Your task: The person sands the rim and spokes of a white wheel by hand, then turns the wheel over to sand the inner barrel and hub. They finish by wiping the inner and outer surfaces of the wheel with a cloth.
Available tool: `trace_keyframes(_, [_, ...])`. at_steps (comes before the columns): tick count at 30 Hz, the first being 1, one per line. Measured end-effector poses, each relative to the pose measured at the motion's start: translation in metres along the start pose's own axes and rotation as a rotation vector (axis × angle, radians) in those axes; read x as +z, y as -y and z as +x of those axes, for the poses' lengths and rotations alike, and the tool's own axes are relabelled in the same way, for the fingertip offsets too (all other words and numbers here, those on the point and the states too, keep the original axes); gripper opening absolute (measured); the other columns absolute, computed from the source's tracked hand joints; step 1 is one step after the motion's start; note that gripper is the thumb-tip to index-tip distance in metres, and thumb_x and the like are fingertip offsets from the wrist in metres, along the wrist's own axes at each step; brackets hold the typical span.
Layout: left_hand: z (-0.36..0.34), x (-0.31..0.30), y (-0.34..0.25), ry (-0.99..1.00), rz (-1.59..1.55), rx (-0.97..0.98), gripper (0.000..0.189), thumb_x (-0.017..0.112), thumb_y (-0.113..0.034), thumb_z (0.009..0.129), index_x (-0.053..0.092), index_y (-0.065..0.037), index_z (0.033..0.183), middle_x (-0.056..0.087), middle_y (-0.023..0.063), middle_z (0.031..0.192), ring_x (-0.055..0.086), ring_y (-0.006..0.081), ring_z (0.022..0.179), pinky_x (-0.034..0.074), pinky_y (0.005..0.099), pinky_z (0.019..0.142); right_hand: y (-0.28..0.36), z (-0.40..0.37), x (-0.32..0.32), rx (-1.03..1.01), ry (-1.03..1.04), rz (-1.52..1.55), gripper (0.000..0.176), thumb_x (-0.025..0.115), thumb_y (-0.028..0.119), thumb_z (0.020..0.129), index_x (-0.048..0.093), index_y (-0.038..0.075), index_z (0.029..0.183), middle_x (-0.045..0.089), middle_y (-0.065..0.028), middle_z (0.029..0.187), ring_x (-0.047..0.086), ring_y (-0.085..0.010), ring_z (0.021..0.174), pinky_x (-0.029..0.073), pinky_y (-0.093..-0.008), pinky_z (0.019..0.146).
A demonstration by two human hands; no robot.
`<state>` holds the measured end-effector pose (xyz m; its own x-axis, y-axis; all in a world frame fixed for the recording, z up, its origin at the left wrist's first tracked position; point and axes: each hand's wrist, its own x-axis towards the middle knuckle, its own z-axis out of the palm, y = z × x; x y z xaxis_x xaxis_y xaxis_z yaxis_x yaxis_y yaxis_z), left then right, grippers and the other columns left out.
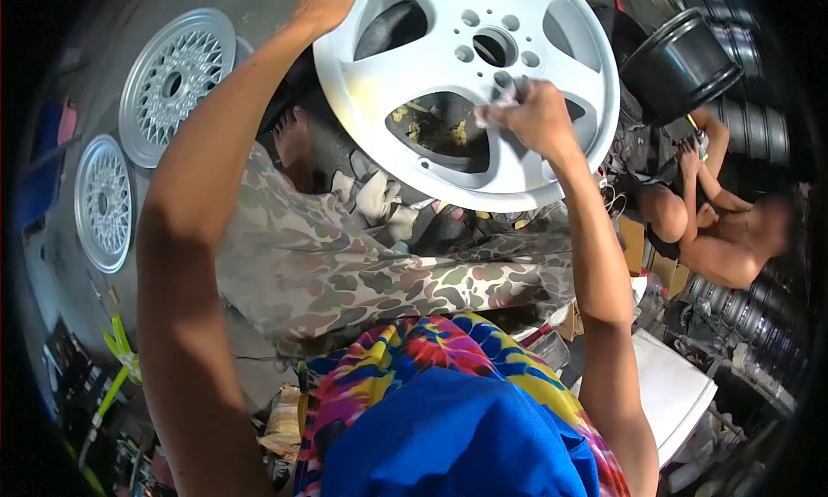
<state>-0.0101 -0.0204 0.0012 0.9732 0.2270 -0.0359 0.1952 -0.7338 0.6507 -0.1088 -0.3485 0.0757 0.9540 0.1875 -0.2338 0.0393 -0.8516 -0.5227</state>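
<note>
A large white-grey wheel rim (371, 87) with broad spokes is tilted up in front of me, a yellowish patch on its left side. At its upper left edge, my left hand (324, 7) grips the outer lip, its fingertips partly cut off by the frame's top. My right hand (539, 122) is closed in a pinch over a lower spoke, right of the lower opening. Between its fingers is a small pale, crumpled piece (498, 114), blurred, like a cloth or a folded sheet; I cannot tell which.
Two silver mesh wheels (164, 91) stand at the left. A black wheel barrel (681, 66) is at the upper right, with stacked dark rims (755, 130) behind. Another person (716, 212) sits at the right, hands together. A white box (655, 393) stands by my right arm.
</note>
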Motion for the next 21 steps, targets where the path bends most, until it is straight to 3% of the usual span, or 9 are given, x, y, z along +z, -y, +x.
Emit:
trace_keyframes(3, [0.006, 0.001, 0.008, 0.007, 0.011, -0.005, 0.053, 0.038, -0.047, 0.106, 0.050, -0.006, 0.136, 0.053, 0.0251, 0.142, 0.045, 0.0442, 0.136, 0.036, 0.0560, 0.111, 0.013, 0.031, 0.007, -0.046, -0.006, -0.007, 0.046, 0.093, 0.039, 0.069, 0.073, -0.002, 0.081, 0.071, -0.0153, 0.070, 0.069, -0.0227, 0.065, 0.055, -0.0374, 0.067])
trace_keyframes(6, [0.011, 0.005, 0.019, 0.012, 0.017, 0.040, 0.053, 0.038, -0.047, 0.105, 0.049, -0.006, 0.137, 0.053, 0.0243, 0.143, 0.044, 0.0443, 0.137, 0.035, 0.0574, 0.111, 0.016, 0.024, -0.002, 0.047, 0.081, 0.059, 0.043, 0.094, 0.035, 0.069, 0.075, -0.001, 0.084, 0.071, -0.0091, 0.071, 0.064, -0.0155, 0.063, 0.053, -0.0326, 0.064])
trace_keyframes(10, [-0.002, 0.004, 0.005, -0.052, 0.017, 0.019, 0.055, 0.036, -0.048, 0.106, 0.047, -0.005, 0.139, 0.051, 0.0247, 0.145, 0.042, 0.0451, 0.138, 0.034, 0.0572, 0.113, -0.009, 0.007, -0.006, -0.020, 0.069, 0.312, 0.042, 0.094, 0.034, 0.070, 0.075, -0.002, 0.084, 0.071, -0.0091, 0.072, 0.065, -0.0149, 0.064, 0.054, -0.0324, 0.065])
trace_keyframes(12, [0.005, 0.004, 0.008, -0.022, 0.025, 0.027, 0.056, 0.036, -0.048, 0.106, 0.047, -0.005, 0.140, 0.050, 0.0245, 0.146, 0.041, 0.0458, 0.139, 0.033, 0.0573, 0.114, 0.008, 0.017, -0.009, 0.054, 0.007, 0.040, 0.039, 0.094, 0.031, 0.070, 0.075, -0.001, 0.082, 0.070, -0.0072, 0.069, 0.063, -0.0137, 0.062, 0.053, -0.0331, 0.062])
trace_keyframes(15, [0.009, 0.008, 0.017, -0.007, 0.040, 0.042, 0.057, 0.035, -0.049, 0.105, 0.046, -0.005, 0.141, 0.050, 0.0245, 0.146, 0.040, 0.0473, 0.139, 0.032, 0.0582, 0.115, 0.016, 0.045, 0.001, -0.131, 0.090, 0.126, 0.035, 0.093, 0.028, 0.071, 0.069, 0.003, 0.072, 0.064, -0.0046, 0.062, 0.056, -0.0118, 0.053, 0.049, -0.0320, 0.053])
trace_keyframes(19, [-0.019, -0.003, -0.006, -0.105, 0.015, 0.011, 0.057, 0.036, -0.048, 0.105, 0.046, -0.004, 0.140, 0.050, 0.0278, 0.145, 0.042, 0.0496, 0.137, 0.033, 0.0598, 0.113, 0.015, 0.029, -0.013, -0.056, 0.222, 0.076, 0.036, 0.093, 0.024, 0.071, 0.064, 0.004, 0.068, 0.063, -0.0028, 0.060, 0.055, -0.0118, 0.051, 0.046, -0.0315, 0.051])
trace_keyframes(21, [-0.005, -0.003, 0.001, -0.032, 0.023, -0.005, 0.057, 0.036, -0.048, 0.105, 0.046, -0.004, 0.140, 0.050, 0.0293, 0.143, 0.043, 0.0499, 0.136, 0.034, 0.0601, 0.112, 0.019, 0.022, -0.020, -0.082, 0.225, 0.007, 0.032, 0.093, 0.024, 0.072, 0.068, 0.004, 0.070, 0.061, -0.0013, 0.059, 0.052, -0.0075, 0.054, 0.044, -0.0301, 0.052])
